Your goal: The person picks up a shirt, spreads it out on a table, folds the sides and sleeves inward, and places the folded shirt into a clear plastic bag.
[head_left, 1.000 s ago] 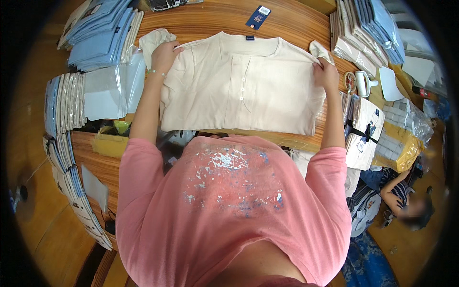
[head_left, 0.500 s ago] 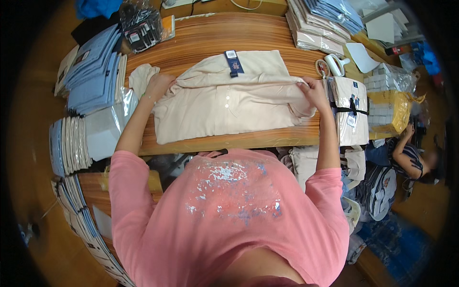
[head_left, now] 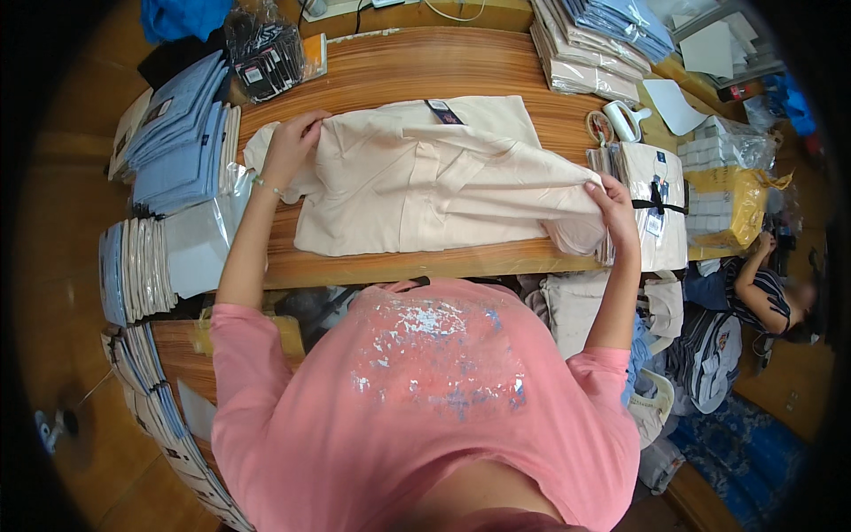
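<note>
A cream shirt [head_left: 372, 208] lies spread and partly folded on the wooden table in front of me, its placket running down the middle. My left hand [head_left: 297, 146] pinches the cloth at the shirt's far left side. At the right, my right hand [head_left: 618, 211] grips another edge, pulling the fabric into a slanting fold just above the tabletop. A dark blue hang tag [head_left: 444, 112] shows at the far edge, its lower part under the cloth. One loose bunch of the shirt hangs below my right hand.
Blue folded shirts [head_left: 182, 160] are piled at the left, beside clear plastic bags [head_left: 191, 244]. Bagged shirts [head_left: 585, 53] stand far right. A white tape dispenser [head_left: 625, 121] and a tied shirt bundle [head_left: 651, 239] sit at the right. Another person [head_left: 758, 288] is beyond the table's right side.
My left hand has moved farther away and my right hand outward and nearer, both still holding the shirt. The cloth now covers the buttons and most of the hang tag.
</note>
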A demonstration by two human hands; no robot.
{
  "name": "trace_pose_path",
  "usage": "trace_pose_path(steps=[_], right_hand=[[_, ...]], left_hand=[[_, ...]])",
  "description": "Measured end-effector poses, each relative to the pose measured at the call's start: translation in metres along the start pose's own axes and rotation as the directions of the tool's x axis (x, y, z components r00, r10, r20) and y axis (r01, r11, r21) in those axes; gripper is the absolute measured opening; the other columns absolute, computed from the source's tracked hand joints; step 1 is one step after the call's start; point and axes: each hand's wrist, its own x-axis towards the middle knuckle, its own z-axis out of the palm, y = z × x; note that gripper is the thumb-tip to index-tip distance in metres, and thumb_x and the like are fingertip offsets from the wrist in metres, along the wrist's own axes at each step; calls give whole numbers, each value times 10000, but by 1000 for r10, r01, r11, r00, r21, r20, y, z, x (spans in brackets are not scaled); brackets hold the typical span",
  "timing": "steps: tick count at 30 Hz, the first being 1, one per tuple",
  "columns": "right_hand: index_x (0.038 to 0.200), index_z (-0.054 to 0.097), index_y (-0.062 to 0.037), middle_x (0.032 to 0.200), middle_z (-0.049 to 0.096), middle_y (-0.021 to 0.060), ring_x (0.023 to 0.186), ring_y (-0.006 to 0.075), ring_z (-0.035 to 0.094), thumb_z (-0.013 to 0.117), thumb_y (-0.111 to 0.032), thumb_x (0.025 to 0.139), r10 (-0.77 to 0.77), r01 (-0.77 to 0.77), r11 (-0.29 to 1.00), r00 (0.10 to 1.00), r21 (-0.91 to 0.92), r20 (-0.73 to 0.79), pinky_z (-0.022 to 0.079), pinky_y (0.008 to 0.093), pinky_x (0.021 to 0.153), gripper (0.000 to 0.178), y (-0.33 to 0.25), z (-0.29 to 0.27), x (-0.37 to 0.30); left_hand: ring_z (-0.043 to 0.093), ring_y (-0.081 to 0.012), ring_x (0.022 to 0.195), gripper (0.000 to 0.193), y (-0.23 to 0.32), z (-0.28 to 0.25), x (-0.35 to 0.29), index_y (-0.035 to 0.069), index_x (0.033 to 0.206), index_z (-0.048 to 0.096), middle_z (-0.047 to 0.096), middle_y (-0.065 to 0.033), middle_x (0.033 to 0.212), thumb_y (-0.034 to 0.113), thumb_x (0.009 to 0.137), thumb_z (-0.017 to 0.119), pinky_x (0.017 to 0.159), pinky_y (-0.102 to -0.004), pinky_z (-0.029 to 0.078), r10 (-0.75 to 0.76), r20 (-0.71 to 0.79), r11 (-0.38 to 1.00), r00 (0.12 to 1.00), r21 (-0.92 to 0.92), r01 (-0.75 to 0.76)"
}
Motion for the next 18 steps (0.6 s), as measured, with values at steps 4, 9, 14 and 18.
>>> trace_pose_path(steps=[4, 9, 14, 18], right_hand=[[1024, 617, 19, 898, 640, 15, 797, 71, 553, 561, -91, 881, 19, -16, 998, 999, -65, 42, 422, 209, 740, 189, 1, -9, -8], [1008, 618, 30, 889, 628, 15, 813, 75, 545, 570, -56, 858, -15, 17, 988, 1000, -154, 15, 420, 215, 752, 180, -3, -18, -28], [989, 620, 36, 908, 624, 32, 847, 88, 548, 587, -52, 836, -131, 108, 979, 983, -171, -132, 424, 224, 777, 180, -52, -36, -64], [1032, 637, 12, 843, 623, 23, 800, 101, 556, 610, -103, 819, -118, -53, 842, 953, -536, -279, 434, 223, 733, 244, -75, -68, -30]], left_hand=[[577, -174, 747, 205, 22, -6, -2, 12, 962, 650, 624, -75, 811, 145, 808, 628, 681, -280, 449, -36, 339, 990, 940, 144, -14], [581, -146, 787, 119, 30, -17, -12, 23, 925, 645, 620, -68, 873, 71, 820, 617, 709, -258, 451, 224, -150, 937, 963, 303, -171], [575, -87, 875, 217, 67, -55, 8, -48, 1044, 589, 621, -79, 1014, 24, 839, 601, 798, -248, 469, 40, -208, 904, 977, -408, -125], [611, -139, 810, 216, 78, -23, 94, -8, 1000, 626, 657, -97, 912, 116, 823, 620, 751, -281, 481, 263, -29, 965, 964, 30, -262]])
